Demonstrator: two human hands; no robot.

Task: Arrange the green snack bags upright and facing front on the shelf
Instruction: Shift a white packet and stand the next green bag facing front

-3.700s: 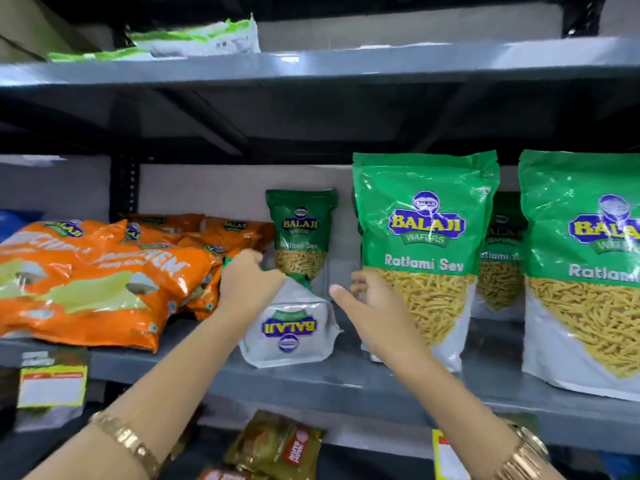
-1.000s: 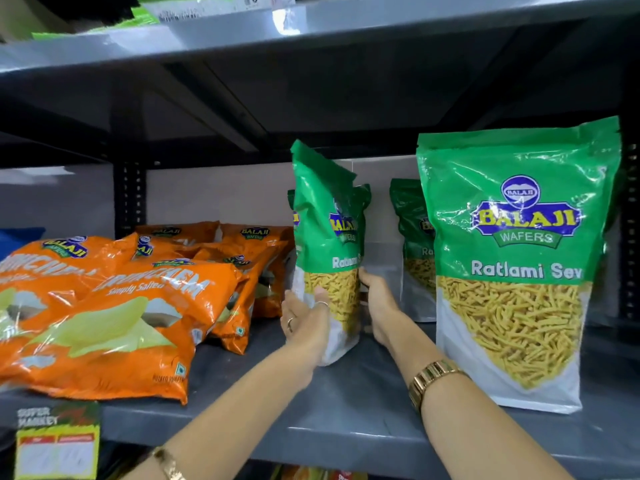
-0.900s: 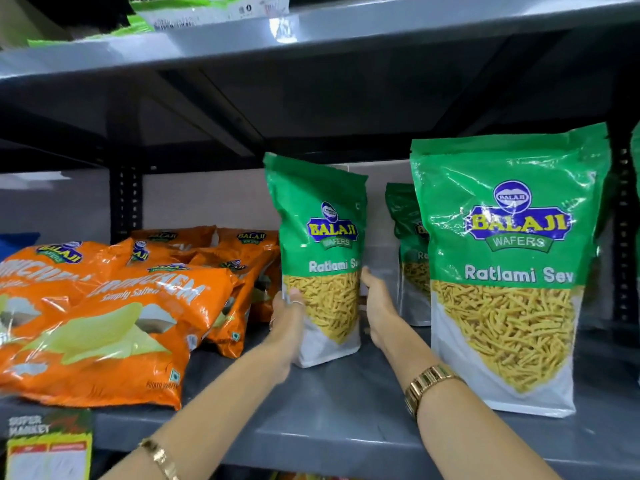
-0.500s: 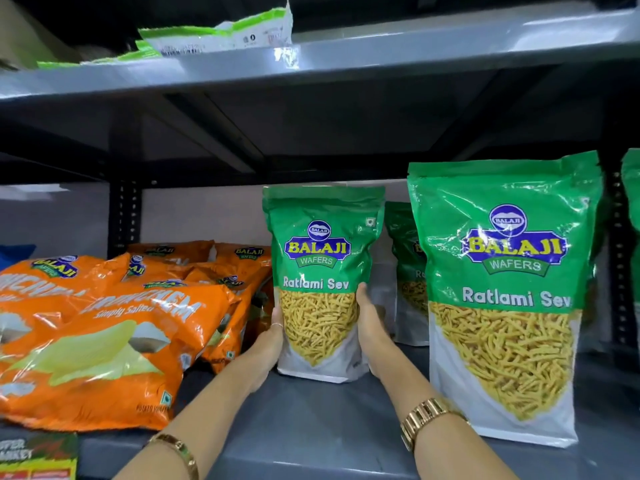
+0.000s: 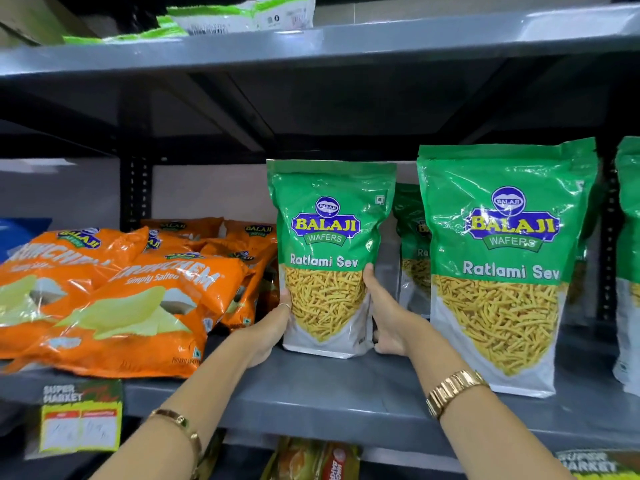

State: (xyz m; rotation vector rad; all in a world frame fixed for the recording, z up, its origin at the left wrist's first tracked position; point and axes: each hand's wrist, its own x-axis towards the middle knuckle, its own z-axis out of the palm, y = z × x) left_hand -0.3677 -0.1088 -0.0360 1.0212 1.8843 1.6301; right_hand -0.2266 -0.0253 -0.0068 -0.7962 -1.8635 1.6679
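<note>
On the grey metal shelf [image 5: 346, 393] in front of me, glossy orange crisp bags [image 5: 114, 299] lie heaped at the left, and a large green-and-white plastic Ratlami Sev pouch [image 5: 498, 265] stands upright at the right. Between them stands the smaller green Ratlami Sev snack bag [image 5: 329, 258], upright, label facing front, its base on the shelf. My left hand [image 5: 270, 330] presses its lower left edge, and my right hand [image 5: 388, 313] presses the lower right edge, thumb on the front; the fingers of both wrap behind, clasping the bag. A gold watch [image 5: 453, 391] circles the right wrist and a gold bracelet [image 5: 180, 427] the left.
</note>
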